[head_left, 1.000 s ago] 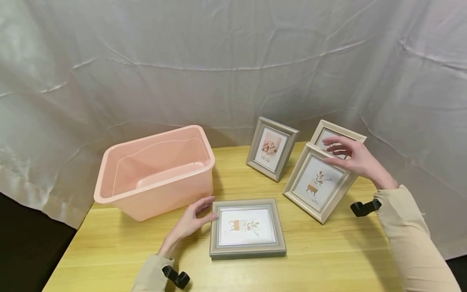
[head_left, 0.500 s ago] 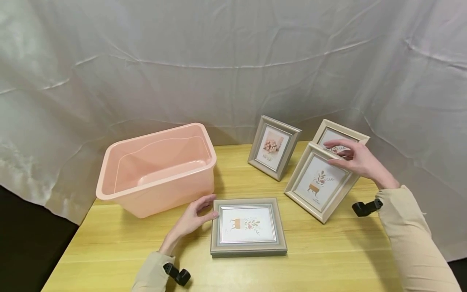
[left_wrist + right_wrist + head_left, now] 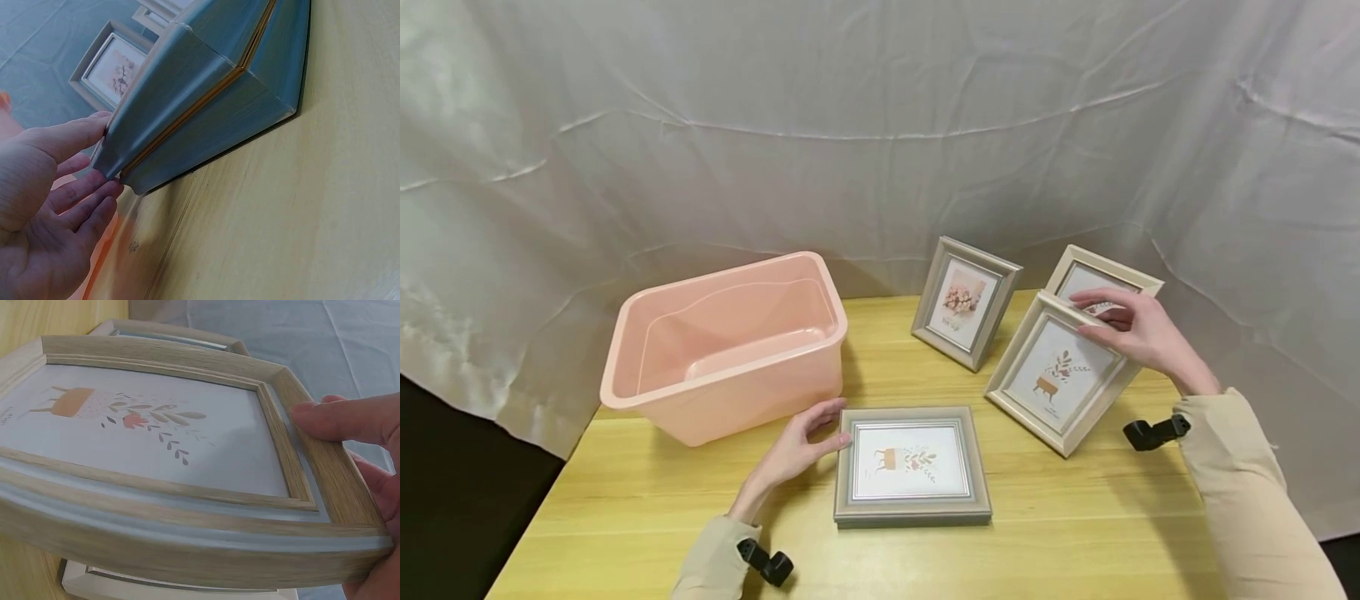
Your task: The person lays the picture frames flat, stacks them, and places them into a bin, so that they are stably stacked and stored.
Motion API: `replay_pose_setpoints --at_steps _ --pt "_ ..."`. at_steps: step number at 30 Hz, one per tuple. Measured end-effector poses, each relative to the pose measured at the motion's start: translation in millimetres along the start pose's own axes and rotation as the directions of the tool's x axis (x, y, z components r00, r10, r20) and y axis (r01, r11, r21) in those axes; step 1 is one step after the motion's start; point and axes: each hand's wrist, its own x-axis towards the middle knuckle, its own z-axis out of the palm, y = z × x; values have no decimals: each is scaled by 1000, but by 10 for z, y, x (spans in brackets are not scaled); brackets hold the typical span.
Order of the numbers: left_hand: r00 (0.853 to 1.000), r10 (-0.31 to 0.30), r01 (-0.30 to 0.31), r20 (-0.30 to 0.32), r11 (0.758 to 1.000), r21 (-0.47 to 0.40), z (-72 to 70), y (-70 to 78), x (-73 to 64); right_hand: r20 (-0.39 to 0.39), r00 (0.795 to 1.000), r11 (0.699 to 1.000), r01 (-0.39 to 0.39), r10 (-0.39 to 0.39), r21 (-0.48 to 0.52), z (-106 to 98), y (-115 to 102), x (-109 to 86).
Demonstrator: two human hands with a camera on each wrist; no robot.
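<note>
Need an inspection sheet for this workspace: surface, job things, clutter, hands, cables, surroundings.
Surface: wood-grain table; no spills seen.
Job things: pink bin, upright; flat frame stack, apparently two frames; held frame, tilted; grey frame and cream frame standing behind.
Clutter: nothing seen.
Hands: left hand at the stack's left edge, thumb on top; right hand grips the held frame's upper right corner.
Cables: nothing seen.
Surroundings: light wrinkled cloth behind.

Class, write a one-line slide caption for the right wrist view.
A right hand pinches a picture frame with a leafy print, two more frames partly visible.
</note>
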Motion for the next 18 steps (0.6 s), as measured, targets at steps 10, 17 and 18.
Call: replay_pose_setpoints --at_steps 10,17,18 --pt "1000 14 -14 -6 1000 -7 -2 -10 8 -45 996 997 -73 74 19 -5 -110 -48" --pt "1000 14 -14 -6 1000 5 -7 -23 -3 -89 982 986 -163 166 36 19 -218 -81" --pt "1000 10 -10 -6 1000 5 -7 -26 -5 -94 983 987 -157 161 45 22 -226 -84"
